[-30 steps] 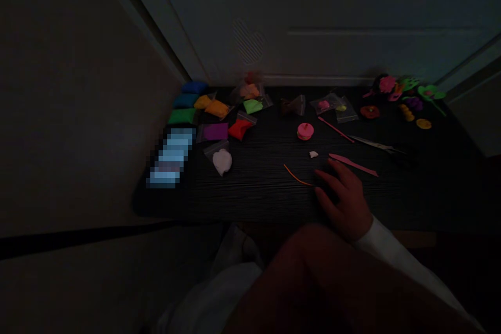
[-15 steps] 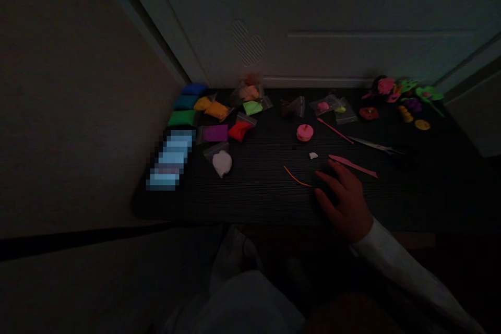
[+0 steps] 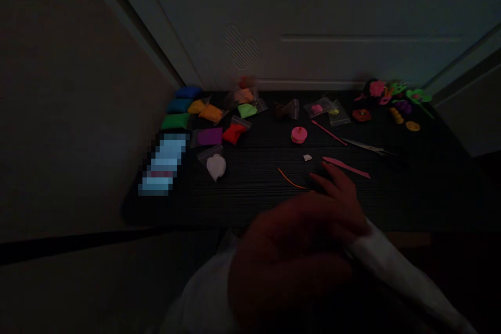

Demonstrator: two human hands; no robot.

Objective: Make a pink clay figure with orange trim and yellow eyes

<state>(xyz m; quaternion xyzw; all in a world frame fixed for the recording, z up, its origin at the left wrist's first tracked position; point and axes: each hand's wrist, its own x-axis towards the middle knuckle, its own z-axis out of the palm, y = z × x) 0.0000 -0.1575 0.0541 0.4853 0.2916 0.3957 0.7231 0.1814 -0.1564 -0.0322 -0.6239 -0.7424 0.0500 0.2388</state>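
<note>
The scene is very dark. My right hand (image 3: 338,190), in a white sleeve, lies flat on the black table (image 3: 254,198) with its fingers stretched out and nothing in them. Its fingertips are beside a thin orange strip (image 3: 289,180) and just under a flat pink tool (image 3: 346,167). A small white bit (image 3: 307,157) and a round pink clay piece (image 3: 299,134) lie further back. My left hand (image 3: 289,255) hangs close to the camera as a dark blur and covers part of my right hand; its fingers cannot be made out.
Small bags of coloured clay lie at the back left: red (image 3: 234,133), purple (image 3: 209,136), green (image 3: 175,121). A white clay lump (image 3: 216,166) sits nearer. Scissors (image 3: 370,147) and a pink stick (image 3: 327,132) lie right of centre. Clay flowers (image 3: 391,99) stand back right by the wall.
My left hand dropped out of view, then rose again in front of the camera, now over my right hand. The right hand stayed on the table. The view shifted slightly.
</note>
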